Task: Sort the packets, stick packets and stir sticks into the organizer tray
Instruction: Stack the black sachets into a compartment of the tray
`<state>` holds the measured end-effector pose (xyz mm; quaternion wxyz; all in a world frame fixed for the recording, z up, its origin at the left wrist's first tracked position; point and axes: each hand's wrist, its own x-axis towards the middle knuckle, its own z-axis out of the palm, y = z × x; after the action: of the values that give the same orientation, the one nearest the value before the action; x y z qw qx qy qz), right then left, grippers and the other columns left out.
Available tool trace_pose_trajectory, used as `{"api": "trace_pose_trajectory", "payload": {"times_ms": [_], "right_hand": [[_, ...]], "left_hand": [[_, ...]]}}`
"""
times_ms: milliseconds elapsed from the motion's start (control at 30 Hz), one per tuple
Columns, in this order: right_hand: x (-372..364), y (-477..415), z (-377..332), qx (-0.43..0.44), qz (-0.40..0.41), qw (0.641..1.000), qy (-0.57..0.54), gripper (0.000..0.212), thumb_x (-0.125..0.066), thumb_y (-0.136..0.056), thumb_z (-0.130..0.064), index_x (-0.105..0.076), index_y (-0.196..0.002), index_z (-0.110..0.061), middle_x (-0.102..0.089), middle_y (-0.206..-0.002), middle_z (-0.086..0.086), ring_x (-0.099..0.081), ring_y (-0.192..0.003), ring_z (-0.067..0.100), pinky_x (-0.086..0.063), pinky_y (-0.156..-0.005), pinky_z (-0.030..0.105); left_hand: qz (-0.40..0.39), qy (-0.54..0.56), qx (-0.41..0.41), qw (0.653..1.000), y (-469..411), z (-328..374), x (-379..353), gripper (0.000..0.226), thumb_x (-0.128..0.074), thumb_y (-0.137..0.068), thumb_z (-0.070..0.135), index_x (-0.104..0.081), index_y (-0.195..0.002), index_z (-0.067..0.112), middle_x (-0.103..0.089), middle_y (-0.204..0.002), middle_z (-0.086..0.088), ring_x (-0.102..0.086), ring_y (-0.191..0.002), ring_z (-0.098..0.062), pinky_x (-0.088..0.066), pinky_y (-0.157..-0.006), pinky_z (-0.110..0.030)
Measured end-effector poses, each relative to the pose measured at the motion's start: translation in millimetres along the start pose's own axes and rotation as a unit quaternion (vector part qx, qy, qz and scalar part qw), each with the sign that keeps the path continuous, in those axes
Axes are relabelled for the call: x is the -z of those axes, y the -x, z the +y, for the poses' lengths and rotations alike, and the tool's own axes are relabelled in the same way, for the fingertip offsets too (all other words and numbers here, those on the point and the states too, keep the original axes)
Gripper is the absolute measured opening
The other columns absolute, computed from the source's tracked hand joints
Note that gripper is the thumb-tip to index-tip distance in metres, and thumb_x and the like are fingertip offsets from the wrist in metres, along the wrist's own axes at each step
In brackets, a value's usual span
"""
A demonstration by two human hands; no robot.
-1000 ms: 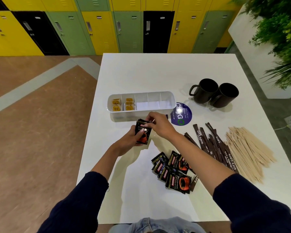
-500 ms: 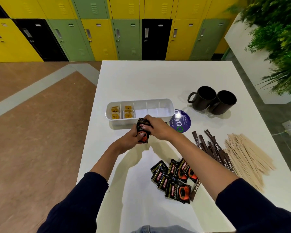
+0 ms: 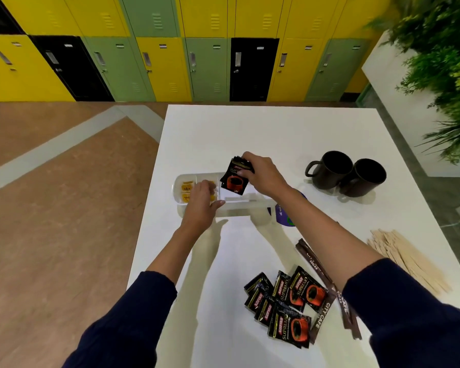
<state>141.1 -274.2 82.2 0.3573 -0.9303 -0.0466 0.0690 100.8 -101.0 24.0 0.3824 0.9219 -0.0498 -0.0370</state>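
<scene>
My right hand [image 3: 263, 175] grips a small stack of black coffee packets [image 3: 235, 179] and holds it upright over the middle of the white organizer tray [image 3: 239, 208]. My left hand [image 3: 201, 201] rests on the tray's front wall at its left part, over the yellow tea packets [image 3: 185, 187] in the two left compartments. Several more black coffee packets [image 3: 284, 305] lie in a loose pile on the near table. Brown stick packets [image 3: 327, 290] lie to their right, partly under my right arm. Wooden stir sticks [image 3: 406, 257] are heaped at the right edge.
Two black mugs [image 3: 345, 172] stand side by side behind and right of the tray. A round purple coaster [image 3: 284, 215] lies by the tray's right end. A white table [image 3: 271, 128] carries everything. A white planter with greenery [image 3: 436, 62] stands beyond the table's right side.
My right hand lifted the packet stack away from my left hand and carried it over the tray. My left hand let go and moved onto the tray's left front.
</scene>
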Motion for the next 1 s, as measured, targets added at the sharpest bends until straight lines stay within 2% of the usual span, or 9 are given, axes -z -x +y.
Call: {"api": "trace_pose_trajectory", "payload": {"times_ms": [133, 200, 333, 467, 633, 800, 1000], "right_hand": [[-13.8, -10.8, -0.5, -0.037, 0.013, 0.998, 0.041, 0.020, -0.055, -0.092, -0.015, -0.053, -0.108, -0.003, -0.064, -0.103, 0.018, -0.058, -0.091, 0.035, -0.046, -0.072, 0.039], [-21.6, -13.8, -1.8, -0.046, 0.008, 0.997, 0.064, 0.022, -0.053, -0.092, -0.015, -0.053, -0.109, -0.002, -0.064, -0.104, 0.018, -0.059, -0.095, 0.036, -0.048, -0.075, 0.041], [-34.9, -19.4, -1.1, -0.043, -0.019, 0.994, 0.101, 0.022, -0.051, -0.091, -0.012, -0.053, -0.110, -0.001, -0.063, -0.104, 0.019, -0.060, -0.092, 0.037, -0.048, -0.073, 0.039], [-43.8, -25.2, 4.5, -0.008, -0.031, 0.989, 0.144, 0.021, -0.052, -0.092, -0.011, -0.054, -0.112, -0.006, -0.064, -0.105, 0.015, -0.058, -0.094, 0.036, -0.043, -0.069, 0.035], [-50.2, -35.2, 12.4, 0.059, 0.011, 0.975, 0.212, 0.017, -0.049, -0.089, -0.002, -0.058, -0.101, -0.010, -0.063, -0.091, 0.011, -0.048, -0.093, 0.031, -0.029, -0.065, 0.032], [-54.2, -42.1, 20.6, 0.119, 0.055, 0.965, 0.229, 0.025, -0.053, -0.085, 0.004, -0.066, -0.102, -0.008, -0.058, -0.098, 0.012, -0.050, -0.092, 0.031, -0.030, -0.062, 0.032], [-58.7, -40.4, 27.0, 0.151, 0.085, 0.956, 0.237, 0.026, -0.064, -0.069, 0.012, -0.067, -0.085, -0.008, -0.058, -0.085, 0.010, -0.054, -0.077, 0.031, -0.028, -0.055, 0.027]], "left_hand": [[0.017, -0.089, -0.018, 0.996, 0.0, -12.3, 1.1, 0.023, -0.070, -0.082, 0.016, -0.060, -0.098, 0.004, -0.059, -0.102, -0.013, -0.051, -0.101, -0.030, -0.039, -0.083, -0.036], [0.012, -0.113, -0.019, 0.993, -1.7, -14.2, 2.0, 0.018, -0.070, -0.081, 0.016, -0.065, -0.094, 0.006, -0.061, -0.099, -0.012, -0.052, -0.099, -0.030, -0.039, -0.082, -0.037], [0.011, -0.119, -0.023, 0.993, -4.3, -14.2, 3.9, 0.013, -0.071, -0.080, 0.015, -0.069, -0.091, 0.008, -0.063, -0.094, -0.009, -0.054, -0.095, -0.029, -0.038, -0.078, -0.036], [0.005, -0.101, -0.026, 0.994, -6.4, -15.4, 5.7, 0.010, -0.072, -0.078, 0.016, -0.069, -0.085, 0.008, -0.065, -0.091, -0.005, -0.054, -0.092, -0.027, -0.036, -0.076, -0.034], [-0.011, -0.091, -0.024, 0.995, -7.9, -15.1, 8.5, 0.012, -0.072, -0.078, 0.018, -0.068, -0.081, 0.008, -0.064, -0.089, -0.006, -0.052, -0.089, -0.026, -0.038, -0.073, -0.037], [-0.031, -0.090, -0.025, 0.995, -11.6, -16.5, 12.5, 0.013, -0.073, -0.077, 0.021, -0.069, -0.079, 0.009, -0.060, -0.085, 0.000, -0.047, -0.083, -0.018, -0.028, -0.065, -0.027], [-0.034, -0.092, -0.026, 0.995, -12.5, -17.4, 12.0, 0.011, -0.073, -0.077, 0.020, -0.069, -0.079, 0.011, -0.050, -0.080, 0.010, -0.045, -0.081, -0.015, -0.029, -0.064, -0.026]]}}
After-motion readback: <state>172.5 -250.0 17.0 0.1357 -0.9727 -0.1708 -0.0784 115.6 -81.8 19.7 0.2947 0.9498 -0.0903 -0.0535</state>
